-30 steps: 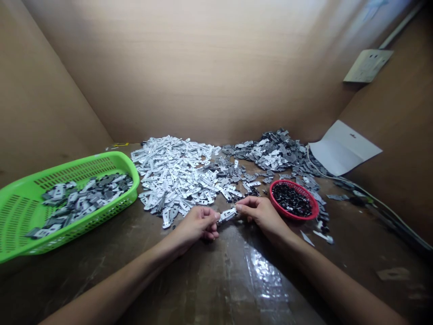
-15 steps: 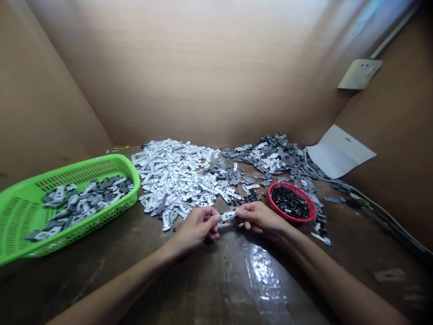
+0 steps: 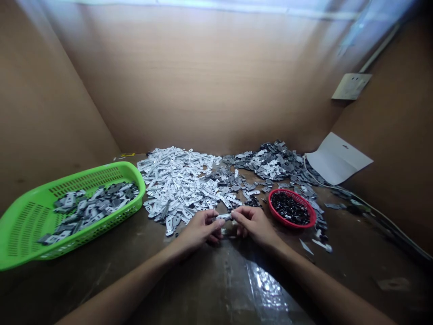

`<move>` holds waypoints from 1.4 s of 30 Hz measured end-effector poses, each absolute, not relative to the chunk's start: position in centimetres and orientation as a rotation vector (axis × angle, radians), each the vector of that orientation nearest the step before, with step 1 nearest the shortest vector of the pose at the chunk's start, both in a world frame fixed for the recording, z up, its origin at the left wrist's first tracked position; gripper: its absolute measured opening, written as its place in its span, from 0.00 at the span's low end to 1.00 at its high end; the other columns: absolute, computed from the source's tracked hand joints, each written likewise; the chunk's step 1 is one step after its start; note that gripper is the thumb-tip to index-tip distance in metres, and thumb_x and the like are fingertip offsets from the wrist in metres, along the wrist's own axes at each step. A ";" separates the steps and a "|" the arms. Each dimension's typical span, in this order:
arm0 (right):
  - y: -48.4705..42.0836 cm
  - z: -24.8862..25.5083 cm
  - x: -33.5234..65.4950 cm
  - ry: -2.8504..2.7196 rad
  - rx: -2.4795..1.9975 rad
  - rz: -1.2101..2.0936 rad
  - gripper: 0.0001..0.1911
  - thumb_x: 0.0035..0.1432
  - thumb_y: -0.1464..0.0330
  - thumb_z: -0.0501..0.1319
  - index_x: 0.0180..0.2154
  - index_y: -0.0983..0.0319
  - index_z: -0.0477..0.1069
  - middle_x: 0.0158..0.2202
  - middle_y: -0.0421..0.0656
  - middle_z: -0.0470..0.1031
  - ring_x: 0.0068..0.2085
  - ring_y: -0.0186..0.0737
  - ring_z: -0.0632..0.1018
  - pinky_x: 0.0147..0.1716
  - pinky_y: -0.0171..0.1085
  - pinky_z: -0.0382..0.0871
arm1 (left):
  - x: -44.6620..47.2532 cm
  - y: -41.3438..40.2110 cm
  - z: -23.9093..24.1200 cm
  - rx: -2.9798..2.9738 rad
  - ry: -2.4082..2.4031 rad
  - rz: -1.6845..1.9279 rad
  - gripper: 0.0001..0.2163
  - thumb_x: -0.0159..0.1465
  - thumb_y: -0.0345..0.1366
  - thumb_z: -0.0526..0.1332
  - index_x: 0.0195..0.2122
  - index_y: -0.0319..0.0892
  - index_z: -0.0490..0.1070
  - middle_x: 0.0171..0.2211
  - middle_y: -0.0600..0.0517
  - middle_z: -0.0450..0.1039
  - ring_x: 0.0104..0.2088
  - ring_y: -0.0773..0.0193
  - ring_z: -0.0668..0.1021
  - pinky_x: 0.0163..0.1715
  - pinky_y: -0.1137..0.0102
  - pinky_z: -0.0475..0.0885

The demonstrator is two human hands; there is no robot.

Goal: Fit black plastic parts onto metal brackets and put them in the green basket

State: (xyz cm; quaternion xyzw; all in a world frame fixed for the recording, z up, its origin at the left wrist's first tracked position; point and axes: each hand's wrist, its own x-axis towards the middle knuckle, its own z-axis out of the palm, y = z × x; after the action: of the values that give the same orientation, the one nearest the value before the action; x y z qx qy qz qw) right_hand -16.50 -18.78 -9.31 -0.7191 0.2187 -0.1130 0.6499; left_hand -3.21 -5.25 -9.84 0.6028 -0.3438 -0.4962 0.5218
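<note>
Both hands meet at desk (image 3: pixel 209 289) centre, just in front of the white pile; left hand (image 3: pixel 200 231) and right hand (image 3: pixel 253 223) share one small metal strip (image 3: pixel 223 217); left grip pressed together on its left end w/ thumb and forefinger, right grip pinching the right end; strip's long axis runs left-right betw. the two grips, held just above the desk; neither hand clearly nearer, strip sits midway. White metal strips (image 3: pixel 179 185) heaped just beyond left hand; grey plates (image 3: pixel 274 160) further back right; red bowl (image 3: pixel 292 208) of small black parts just right of right hand; green basket (image 3: pixel 50 212) w/ grey-white pieces well apart, far left.
</note>
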 end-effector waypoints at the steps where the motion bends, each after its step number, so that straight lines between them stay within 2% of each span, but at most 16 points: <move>1: -18.8 -9.2 -16.6 0.502 -1.628 -0.295 0.25 0.52 0.51 0.55 0.41 0.65 0.66 0.24 0.42 0.68 0.21 0.27 0.69 0.19 0.25 0.60 | -3.1 -5.3 -9.5 1.395 -0.764 -1.186 0.16 0.58 0.45 0.59 0.38 0.36 0.64 0.27 0.49 0.68 0.26 0.67 0.74 0.25 0.74 0.70; 4: -19.3 -8.9 -16.8 0.556 -1.652 -0.435 0.27 0.53 0.51 0.54 0.49 0.60 0.63 0.34 0.44 0.71 0.25 0.28 0.71 0.21 0.26 0.63 | -1.3 -5.2 -7.6 1.118 -0.482 -0.993 0.11 0.58 0.39 0.60 0.36 0.37 0.63 0.25 0.53 0.65 0.24 0.71 0.71 0.24 0.77 0.68; 7: -20.1 -9.0 -16.9 0.605 -1.725 -0.569 0.26 0.55 0.52 0.53 0.51 0.58 0.61 0.42 0.45 0.70 0.26 0.27 0.71 0.22 0.27 0.64 | 2.4 -3.7 -4.3 0.752 -0.158 -0.590 0.05 0.59 0.31 0.58 0.34 0.37 0.62 0.24 0.54 0.63 0.23 0.75 0.69 0.24 0.82 0.67; 9: -20.5 -9.2 -16.9 0.609 -1.787 -0.630 0.24 0.56 0.53 0.52 0.51 0.58 0.61 0.45 0.44 0.68 0.27 0.27 0.72 0.24 0.28 0.66 | 4.9 -2.4 -2.4 0.546 -0.022 -0.372 0.04 0.61 0.32 0.53 0.34 0.36 0.62 0.23 0.54 0.62 0.24 0.75 0.70 0.23 0.82 0.67; 10: -20.8 -9.3 -16.8 0.607 -1.836 -0.663 0.23 0.57 0.55 0.52 0.51 0.58 0.62 0.46 0.44 0.68 0.30 0.28 0.72 0.28 0.29 0.67 | 5.9 -1.9 -1.8 0.509 0.026 -0.310 0.08 0.62 0.36 0.51 0.34 0.36 0.62 0.25 0.52 0.63 0.26 0.72 0.71 0.24 0.80 0.68; 12: -21.3 -9.6 -16.8 0.591 -1.989 -0.728 0.19 0.58 0.58 0.51 0.48 0.58 0.64 0.45 0.43 0.68 0.38 0.31 0.72 0.39 0.32 0.68 | 6.7 -1.5 -1.7 0.531 0.049 -0.322 0.14 0.62 0.42 0.48 0.37 0.35 0.63 0.28 0.48 0.65 0.29 0.68 0.73 0.25 0.76 0.70; 14: -21.8 -10.0 -16.9 0.561 -2.198 -0.776 0.16 0.59 0.62 0.51 0.46 0.59 0.67 0.45 0.42 0.68 0.45 0.33 0.70 0.48 0.35 0.64 | 5.7 -2.2 -2.8 0.635 -0.036 -0.457 0.14 0.61 0.41 0.51 0.41 0.35 0.64 0.30 0.48 0.66 0.29 0.69 0.73 0.25 0.77 0.70; 16: -22.3 -10.6 -17.1 0.528 -2.380 -0.769 0.15 0.59 0.66 0.51 0.46 0.58 0.68 0.46 0.41 0.68 0.48 0.34 0.67 0.52 0.36 0.60 | 3.3 -3.4 -4.4 0.814 -0.193 -0.605 0.13 0.60 0.39 0.54 0.43 0.36 0.64 0.27 0.52 0.64 0.26 0.72 0.71 0.25 0.78 0.68; 18: -22.8 -11.1 -17.1 0.512 -2.476 -0.740 0.16 0.59 0.67 0.49 0.48 0.57 0.67 0.48 0.40 0.67 0.50 0.34 0.66 0.53 0.36 0.58 | 0.4 -4.6 -5.8 1.105 -0.496 -0.695 0.14 0.60 0.40 0.56 0.44 0.38 0.65 0.26 0.52 0.64 0.27 0.69 0.72 0.26 0.75 0.69; 22: -23.7 -11.1 -15.6 0.540 -2.536 -0.694 0.17 0.60 0.67 0.48 0.49 0.56 0.66 0.49 0.37 0.67 0.49 0.31 0.66 0.53 0.32 0.57 | -3.6 -5.3 -7.2 1.556 -1.165 -0.636 0.12 0.61 0.42 0.55 0.40 0.39 0.68 0.28 0.51 0.68 0.28 0.67 0.72 0.28 0.74 0.67; 26: -24.9 -9.9 -11.2 0.618 -2.653 -0.513 0.15 0.58 0.64 0.50 0.45 0.57 0.70 0.45 0.40 0.69 0.47 0.33 0.67 0.52 0.32 0.57 | -3.8 -4.6 -7.5 1.681 -1.433 -0.411 0.11 0.63 0.41 0.53 0.38 0.40 0.69 0.31 0.52 0.70 0.30 0.70 0.71 0.28 0.76 0.64; 29: -25.6 -9.0 -7.6 0.672 -2.666 -0.503 0.16 0.56 0.63 0.53 0.44 0.61 0.71 0.44 0.45 0.69 0.47 0.36 0.67 0.51 0.33 0.57 | -3.0 -4.2 -7.5 1.708 -1.396 -0.385 0.12 0.63 0.42 0.52 0.39 0.40 0.68 0.29 0.53 0.69 0.29 0.70 0.70 0.27 0.76 0.63; 32: -25.8 -8.3 -5.8 0.702 -2.658 -0.486 0.13 0.52 0.66 0.56 0.37 0.64 0.74 0.41 0.49 0.69 0.47 0.38 0.67 0.48 0.32 0.58 | -2.4 -4.1 -7.5 1.708 -1.323 -0.432 0.13 0.63 0.43 0.52 0.38 0.40 0.68 0.27 0.52 0.68 0.28 0.70 0.70 0.26 0.76 0.62; 35: -25.8 -7.6 -7.0 0.716 -2.592 -0.482 0.12 0.51 0.67 0.56 0.32 0.67 0.74 0.37 0.49 0.71 0.43 0.37 0.69 0.43 0.30 0.60 | -2.1 -4.2 -7.9 1.650 -1.238 -0.555 0.14 0.62 0.45 0.53 0.37 0.38 0.68 0.27 0.51 0.68 0.27 0.68 0.71 0.25 0.75 0.64; 40: -24.4 -7.4 -12.3 0.656 -2.308 -0.400 0.20 0.55 0.57 0.51 0.39 0.67 0.68 0.33 0.45 0.71 0.31 0.30 0.71 0.32 0.28 0.63 | -2.5 -4.7 -9.4 1.501 -0.962 -0.902 0.17 0.59 0.46 0.56 0.42 0.39 0.64 0.29 0.49 0.68 0.31 0.63 0.74 0.26 0.71 0.70; 42: -22.9 -7.9 -14.0 0.527 -1.818 -0.289 0.25 0.51 0.55 0.57 0.42 0.69 0.64 0.35 0.47 0.71 0.30 0.29 0.71 0.30 0.28 0.64 | -3.1 -4.7 -9.7 1.480 -0.923 -0.955 0.18 0.57 0.46 0.58 0.44 0.40 0.64 0.31 0.49 0.69 0.32 0.63 0.75 0.28 0.71 0.71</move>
State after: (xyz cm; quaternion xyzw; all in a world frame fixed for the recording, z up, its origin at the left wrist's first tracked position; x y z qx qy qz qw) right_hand -13.98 -22.86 -7.95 -0.7762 0.2251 -0.1235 0.5758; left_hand -3.08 -4.75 -9.71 0.6239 -0.3891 -0.4025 0.5453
